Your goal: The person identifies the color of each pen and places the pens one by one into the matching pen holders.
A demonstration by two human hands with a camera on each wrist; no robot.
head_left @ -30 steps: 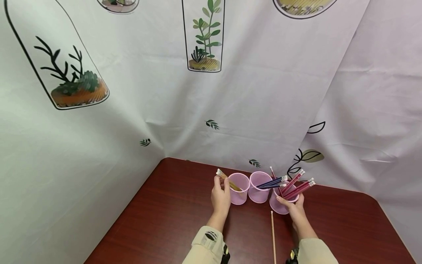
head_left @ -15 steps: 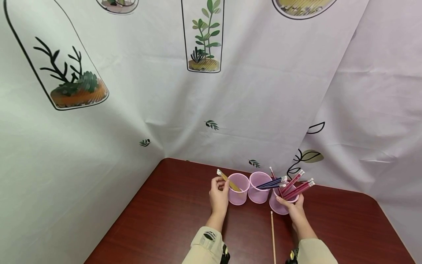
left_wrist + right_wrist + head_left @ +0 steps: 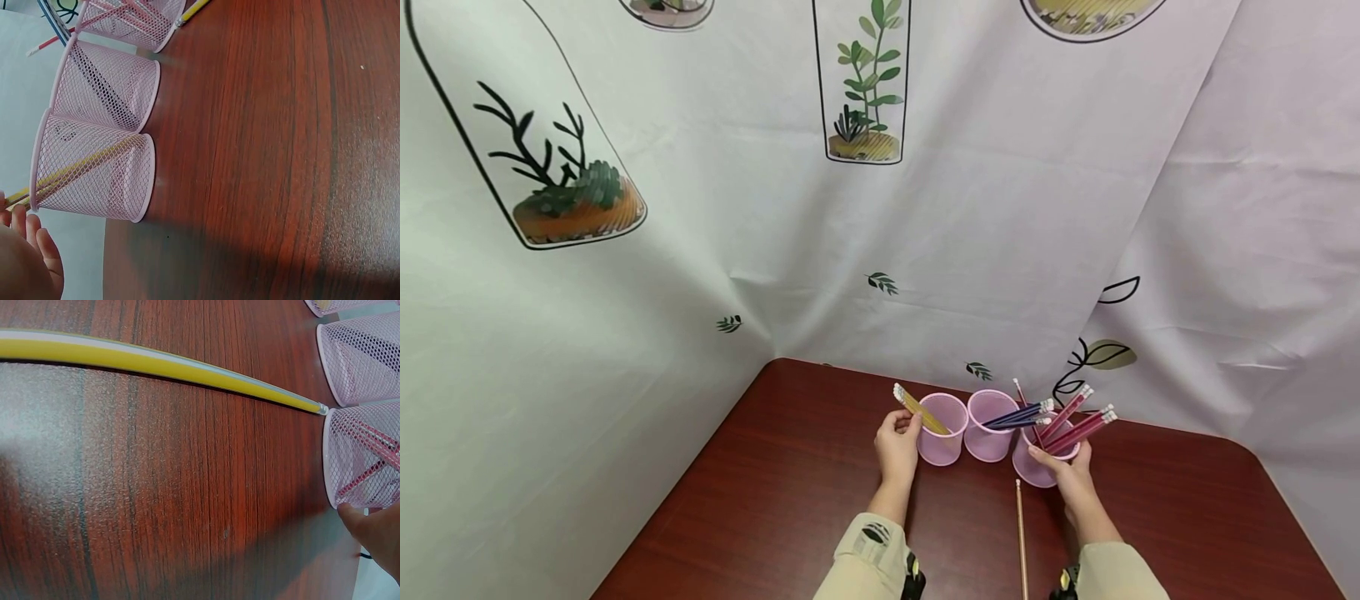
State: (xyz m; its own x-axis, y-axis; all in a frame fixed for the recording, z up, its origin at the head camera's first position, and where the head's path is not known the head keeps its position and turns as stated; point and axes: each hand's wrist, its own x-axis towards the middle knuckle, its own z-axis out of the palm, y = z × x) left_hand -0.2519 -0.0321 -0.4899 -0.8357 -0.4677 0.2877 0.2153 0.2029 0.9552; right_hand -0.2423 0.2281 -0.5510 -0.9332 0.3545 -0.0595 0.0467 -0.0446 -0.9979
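Three pink mesh pencil cups form a row. Yellow pencils (image 3: 917, 407) lean out over the rim of the left cup (image 3: 942, 451). Just under them, my left hand (image 3: 897, 450) has its fingers bent and its fingertips right at the pencils and rim; whether it pinches them I cannot tell. Dark blue pencils (image 3: 1021, 415) slant to the right from the middle cup (image 3: 987, 444). On the right, my right hand (image 3: 1075, 482) grips the right cup (image 3: 1032, 471), thumb at its near rim. Several red pencils (image 3: 1078, 432) stick out of that cup.
A single yellow pencil (image 3: 1022, 542) lies on the dark red-brown table (image 3: 775, 492), its eraser end pointing toward the right cup. White cloth (image 3: 985, 242) printed with plants hangs behind the table and along its left side.
My left hand has shifted slightly down and left; its fingers have bent, and more of the yellow pencils shows. The right hand and the cups have stayed put.
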